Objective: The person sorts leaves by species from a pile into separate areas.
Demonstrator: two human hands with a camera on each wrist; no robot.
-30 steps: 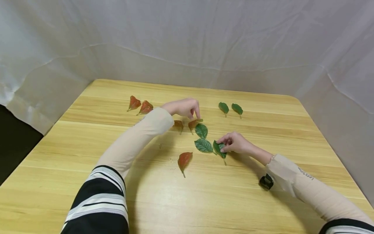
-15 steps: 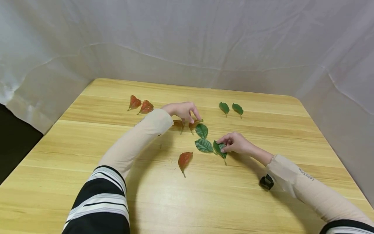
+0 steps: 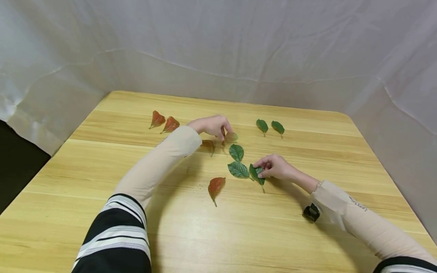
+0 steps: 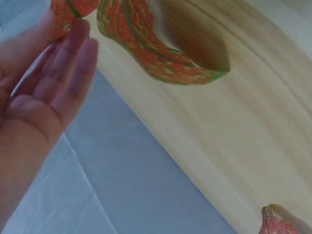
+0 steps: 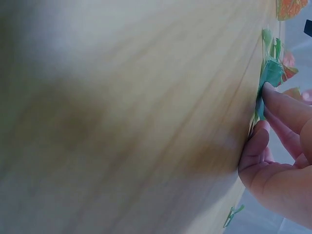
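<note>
My left hand (image 3: 222,132) pinches a red leaf (image 3: 231,137) by one end and holds it just above the wooden table (image 3: 102,167). In the left wrist view the same red leaf (image 4: 146,46) curls up off the wood below my fingers (image 4: 73,63). My right hand (image 3: 262,172) grips a green leaf (image 3: 255,174) lying on the table. Seen from the right wrist, my fingertips (image 5: 280,105) press that green leaf (image 5: 270,75) against the wood. Two more green leaves (image 3: 235,152) (image 3: 238,169) lie between my hands.
Two red leaves (image 3: 157,119) (image 3: 170,124) lie at the back left and two green ones (image 3: 261,125) (image 3: 277,127) at the back right. Another red leaf (image 3: 208,144) sits under my left wrist, one more (image 3: 216,185) lies nearer me. White cloth (image 3: 218,49) walls the table.
My left hand has closed on the red leaf and raised it a little off the table, drawing it back. My right hand stays on the green leaf.
</note>
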